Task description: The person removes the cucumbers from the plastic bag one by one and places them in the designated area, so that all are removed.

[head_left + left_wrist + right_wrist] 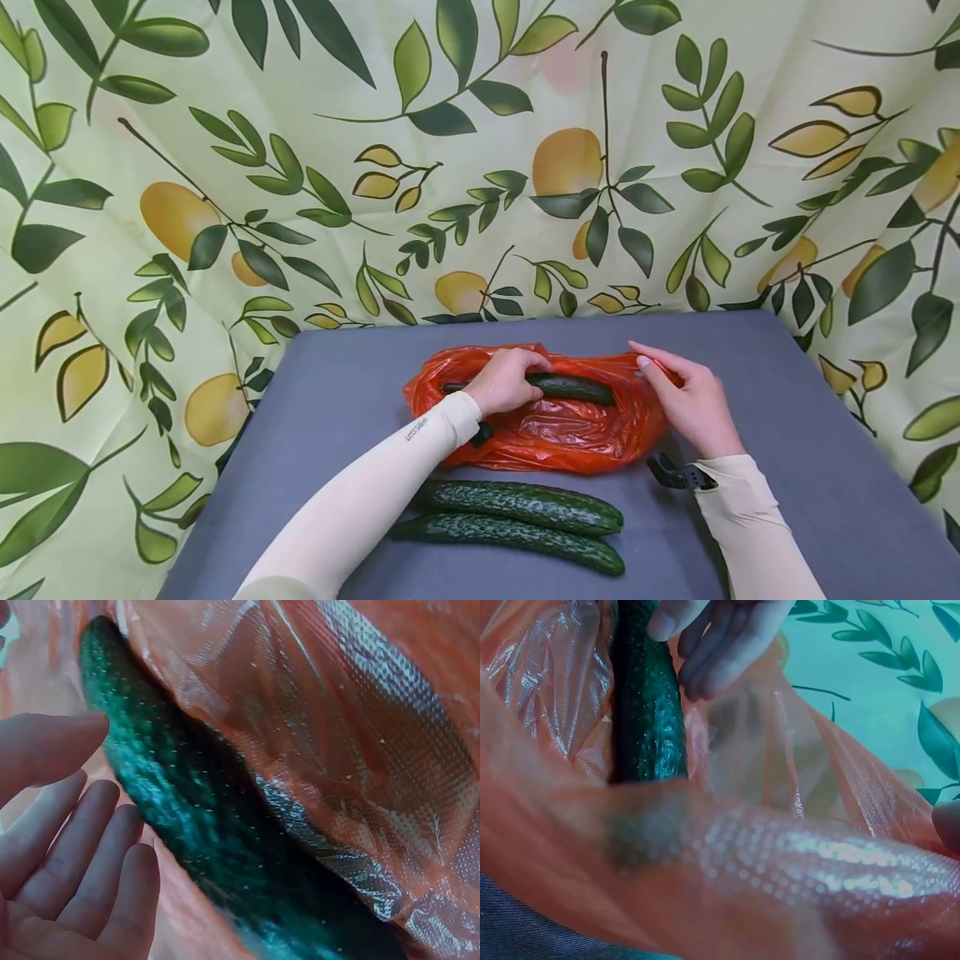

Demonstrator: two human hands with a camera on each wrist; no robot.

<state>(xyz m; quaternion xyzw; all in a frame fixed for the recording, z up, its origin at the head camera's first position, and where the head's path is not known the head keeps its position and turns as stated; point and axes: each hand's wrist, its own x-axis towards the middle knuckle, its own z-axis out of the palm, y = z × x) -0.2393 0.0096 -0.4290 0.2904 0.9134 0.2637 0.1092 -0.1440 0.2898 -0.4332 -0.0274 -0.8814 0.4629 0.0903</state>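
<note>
A red plastic bag lies spread with its mouth facing up, and a dark green cucumber rests inside it. My left hand is over this cucumber, thumb on the near side and fingers on the far side. In the left wrist view, the thumb overlaps the cucumber's edge while the fingers lie loosely beside it, not wrapped round. At the bag's right end, my right hand pinches the rim between thumb and fingers. The right wrist view shows the bag's wall stretched across the cucumber's end.
Two more cucumbers, one behind the other, lie side by side in front of the bag. The grey table meets a leaf-and-fruit patterned cloth at the back and sides. A black strap is on the right wrist.
</note>
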